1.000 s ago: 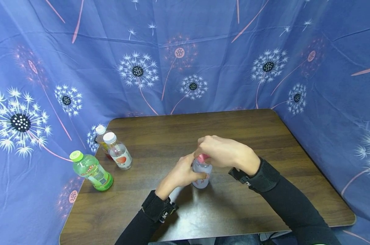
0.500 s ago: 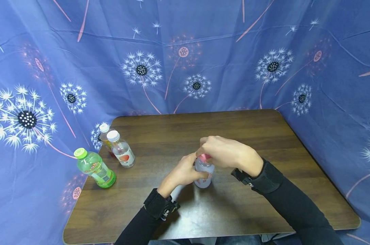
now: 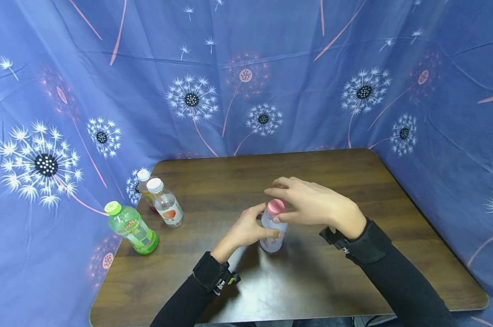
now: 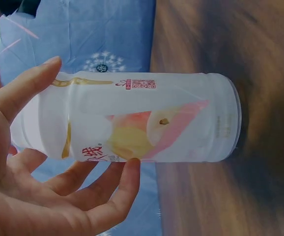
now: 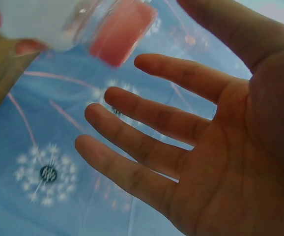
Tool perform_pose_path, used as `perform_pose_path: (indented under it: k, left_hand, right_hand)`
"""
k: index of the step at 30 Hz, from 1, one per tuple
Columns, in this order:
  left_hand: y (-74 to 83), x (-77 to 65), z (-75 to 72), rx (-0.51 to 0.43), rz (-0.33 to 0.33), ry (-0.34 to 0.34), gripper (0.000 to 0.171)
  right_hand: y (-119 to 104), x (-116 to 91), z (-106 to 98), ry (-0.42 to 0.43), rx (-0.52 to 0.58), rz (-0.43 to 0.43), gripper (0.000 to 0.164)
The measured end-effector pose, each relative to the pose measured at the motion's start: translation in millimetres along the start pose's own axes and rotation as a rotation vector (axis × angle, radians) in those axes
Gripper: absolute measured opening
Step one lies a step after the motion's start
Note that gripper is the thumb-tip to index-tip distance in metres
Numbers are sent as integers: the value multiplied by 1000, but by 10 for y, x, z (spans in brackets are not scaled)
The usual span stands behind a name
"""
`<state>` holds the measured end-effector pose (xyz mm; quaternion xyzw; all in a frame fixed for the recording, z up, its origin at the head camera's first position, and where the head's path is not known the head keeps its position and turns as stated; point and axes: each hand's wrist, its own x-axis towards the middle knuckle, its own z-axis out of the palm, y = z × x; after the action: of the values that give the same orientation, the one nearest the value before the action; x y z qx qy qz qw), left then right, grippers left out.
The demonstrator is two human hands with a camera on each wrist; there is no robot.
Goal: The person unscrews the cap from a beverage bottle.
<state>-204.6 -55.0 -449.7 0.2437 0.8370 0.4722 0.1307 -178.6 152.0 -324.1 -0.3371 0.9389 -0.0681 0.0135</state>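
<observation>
A plastic bottle point(image 3: 271, 244) with a pink cap point(image 3: 276, 206) stands upright on the table, its label printed with fruit in the left wrist view. My left hand point(image 3: 245, 230) grips this bottle point(image 4: 176, 118) around its upper part, thumb on one side and fingers on the other. Over the cap's right side is my right hand point(image 3: 313, 202), fingers stretched out and holding nothing. The right wrist view shows its palm and spread fingers beside the pink cap point(image 5: 125, 34), which sits on the bottle's neck.
At the table's left edge stand a green bottle point(image 3: 135, 231) with a lime cap, a clear bottle point(image 3: 169, 210) with a white cap, and another white-capped bottle point(image 3: 143, 175) partly behind it. Blue dandelion-print cloth point(image 3: 303, 104) surrounds the brown wooden table point(image 3: 214, 175).
My right hand has let go of the pink cap, its fingers opening and lifting off to the right. My left hand keeps its grip on the bottle. The head view has shifted slightly.
</observation>
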Motion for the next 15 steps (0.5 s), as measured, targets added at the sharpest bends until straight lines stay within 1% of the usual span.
perform_pose_path:
  k: [3, 6, 8, 11, 13, 15]
  left_hand:
    - [12, 25, -76, -20, -10, 40, 73]
    - [17, 60, -201, 8, -8, 108, 75]
    - [7, 73, -295, 39, 1, 162, 76]
    - [-9, 101, -449, 92, 33, 232, 74]
    - [-19, 115, -548, 124, 34, 271, 75]
    - [-27, 131, -641, 140, 31, 292, 75]
  right_hand:
    - [113, -94, 24, 19, 29, 65, 70]
    - [221, -177, 66, 29, 27, 134, 75]
    - [291, -226, 108, 27, 14, 166, 76]
    - [394, -293, 181, 15, 3, 188, 74]
    - [462, -340, 233, 6, 5, 196, 72]
    - [530, -391, 284, -10, 19, 211, 71]
